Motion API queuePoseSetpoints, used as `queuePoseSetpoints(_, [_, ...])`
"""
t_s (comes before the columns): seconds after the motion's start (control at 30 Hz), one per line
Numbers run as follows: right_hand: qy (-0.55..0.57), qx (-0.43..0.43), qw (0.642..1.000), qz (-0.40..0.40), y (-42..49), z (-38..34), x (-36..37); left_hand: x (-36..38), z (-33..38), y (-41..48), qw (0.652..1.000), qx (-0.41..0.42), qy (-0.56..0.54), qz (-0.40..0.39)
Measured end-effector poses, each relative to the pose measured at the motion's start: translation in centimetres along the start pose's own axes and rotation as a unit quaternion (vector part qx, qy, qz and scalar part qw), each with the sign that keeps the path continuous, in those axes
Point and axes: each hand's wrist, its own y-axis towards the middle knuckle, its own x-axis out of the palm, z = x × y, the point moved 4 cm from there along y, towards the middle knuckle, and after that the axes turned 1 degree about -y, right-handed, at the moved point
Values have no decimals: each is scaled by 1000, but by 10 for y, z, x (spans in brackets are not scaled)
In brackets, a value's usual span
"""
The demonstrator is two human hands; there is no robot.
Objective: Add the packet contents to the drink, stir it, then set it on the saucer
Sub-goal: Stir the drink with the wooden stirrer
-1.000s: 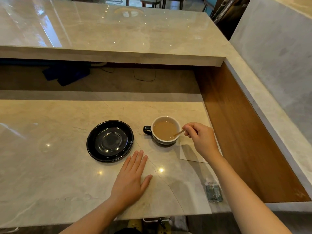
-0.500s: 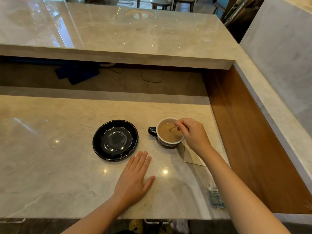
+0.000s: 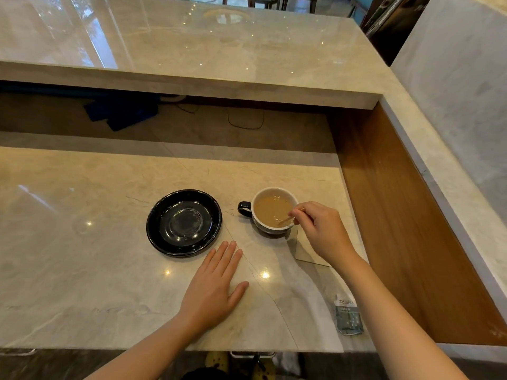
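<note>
A dark cup with a white inside holds a light brown drink and stands on the marble counter, handle to the left. My right hand pinches a thin wooden stir stick whose lower end dips into the drink near the cup's right rim. The black saucer lies bare to the left of the cup. My left hand rests flat on the counter in front of the saucer, fingers together, holding nothing. The grey-green packet lies near the front right edge, beside my right forearm.
A pale napkin lies under my right hand next to the cup. A wooden side panel closes the counter on the right. A raised marble ledge runs along the back, with blue cloth and cables beneath it.
My right hand has carried the stir stick around inside the cup, from its right rim to the far side and back to the right. The left hand stays flat.
</note>
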Motion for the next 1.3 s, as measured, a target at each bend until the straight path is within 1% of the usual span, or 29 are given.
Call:
queuePoseSetpoints(0.2, [21, -12, 1000, -18, 29, -17, 14, 0, 0, -1, 1000, -5, -4, -2])
queuePoseSetpoints(0.4, [19, 12, 1000, 11, 62, -8, 10, 0, 0, -1, 1000, -4, -7, -2])
queuePoseSetpoints(0.53, [0, 25, 999, 20, 54, 10, -5, 0, -1, 0, 1000, -3, -6, 3])
queuePoseSetpoints(0.67, [-26, 30, 999, 1, 29, 16, -15, 1, -1, 0, 1000, 2, -11, 7])
queuePoseSetpoints(0.77, [-50, 9, 999, -5, 7, 7, -14, 2, -1, -1, 1000, 2, -11, 8])
queuePoseSetpoints(0.83, [-69, -22, 997, -10, -4, -5, -6, 3, -2, -1, 1000, -1, -6, 6])
queuePoseSetpoints(0.97, [-54, -66, 996, -20, -5, -25, 12, 4, -2, -1, 1000, -4, 0, -1])
queuePoseSetpoints(1.03, [-30, -59, 998, -9, 3, -31, 16, 4, -2, 0, 1000, -7, 3, -4])
queuePoseSetpoints(1.13, [10, -37, 999, 36, 10, -35, 13, 4, -1, -1, 1000, -9, 0, -4])
queuePoseSetpoints(1.23, [22, -30, 997, 70, 10, -37, 5, 3, -2, -1, 1000, -11, 1, -3])
queuePoseSetpoints(1.3, [22, -21, 997, 72, 8, -36, 0, 3, -2, -1, 1000, -12, -1, -5])
